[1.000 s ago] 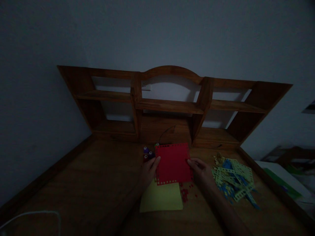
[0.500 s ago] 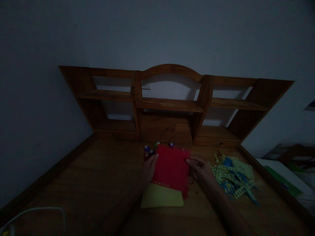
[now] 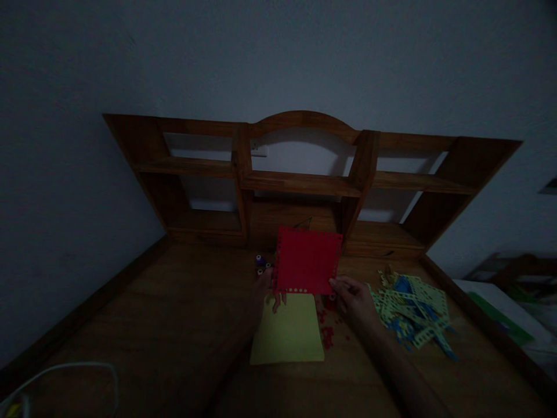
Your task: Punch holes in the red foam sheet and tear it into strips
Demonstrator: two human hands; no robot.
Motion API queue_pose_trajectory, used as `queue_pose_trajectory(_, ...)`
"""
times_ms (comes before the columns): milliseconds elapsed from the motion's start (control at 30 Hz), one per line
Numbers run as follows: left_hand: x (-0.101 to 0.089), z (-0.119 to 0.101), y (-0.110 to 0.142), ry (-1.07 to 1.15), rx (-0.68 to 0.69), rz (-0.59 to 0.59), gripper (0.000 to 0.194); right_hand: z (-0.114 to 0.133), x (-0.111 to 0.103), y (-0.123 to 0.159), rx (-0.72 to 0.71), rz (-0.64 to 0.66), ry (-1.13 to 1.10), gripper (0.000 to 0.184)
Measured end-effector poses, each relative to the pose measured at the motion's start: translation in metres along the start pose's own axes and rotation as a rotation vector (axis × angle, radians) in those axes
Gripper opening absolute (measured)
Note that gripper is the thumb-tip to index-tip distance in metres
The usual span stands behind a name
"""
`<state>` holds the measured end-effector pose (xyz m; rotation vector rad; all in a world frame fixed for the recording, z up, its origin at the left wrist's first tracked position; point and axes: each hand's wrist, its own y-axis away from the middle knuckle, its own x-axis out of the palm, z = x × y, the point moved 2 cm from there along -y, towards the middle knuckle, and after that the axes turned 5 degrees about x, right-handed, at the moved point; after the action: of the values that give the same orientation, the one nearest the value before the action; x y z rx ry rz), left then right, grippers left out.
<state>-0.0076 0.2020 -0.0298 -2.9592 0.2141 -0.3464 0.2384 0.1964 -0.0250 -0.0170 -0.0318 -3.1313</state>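
A red sheet of paper (image 3: 308, 261) with rows of holes punched along its edges is held up between both hands. My left hand (image 3: 262, 285) grips its lower left edge, partly hidden by the sheet. At the lower right corner, my right hand (image 3: 351, 296) pinches it between thumb and fingers. Beneath lies a yellow sheet of paper (image 3: 289, 334) on the desk. Small red punched bits (image 3: 327, 335) are scattered to the right of the yellow sheet. Several small round punches (image 3: 260, 261) with white-ringed tops stand behind my left hand.
A heap of yellow and blue punched paper strips (image 3: 415, 310) lies on the right of the wooden desk (image 3: 174, 325). A wooden shelf unit (image 3: 300, 183) stands along the back. A white cable (image 3: 78, 366) curves at the lower left.
The red sheet has been lifted and turned, its top edge now higher. More of the yellow sheet and the red bits show below it. Both hands keep their hold.
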Motion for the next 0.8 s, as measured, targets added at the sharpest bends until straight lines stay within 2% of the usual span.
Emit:
queue_pose_trajectory(67, 0.003, 0.005, 0.001, -0.014, 0.013, 0.115, 0.059, 0.001, -0.001, 0.000, 0.006, -0.032, -0.063, 0.035)
queue_pose_trajectory(233, 0.015, 0.002, 0.016, -0.224, 0.121, 0.171, 0.035, 0.007, -0.001, 0.001, -0.067, -0.077, -0.049, 0.033)
queue_pose_trajectory(333, 0.019, -0.006, 0.020, -0.337, 0.125, 0.154, 0.033, 0.007, 0.001, 0.002, -0.100, -0.055, -0.011, 0.032)
queue_pose_trajectory(500, 0.023, -0.009, 0.019, -0.321, 0.082, 0.114, 0.037, 0.006, 0.005, 0.006, -0.087, -0.033, 0.054, 0.035)
queue_pose_trajectory(567, 0.024, -0.005, 0.018, -0.298, 0.063, 0.104, 0.040, 0.009, 0.005, 0.007, -0.123, -0.073, 0.055, 0.040)
queue_pose_trajectory(667, 0.020, 0.001, 0.010, -0.240, 0.045, 0.029, 0.045, 0.019, -0.001, 0.008, -0.216, -0.190, 0.103, 0.045)
queue_pose_trajectory(800, 0.012, -0.005, -0.010, -0.027, -0.048, -0.034, 0.046, 0.027, -0.014, 0.005, -0.238, -0.303, 0.154, 0.048)
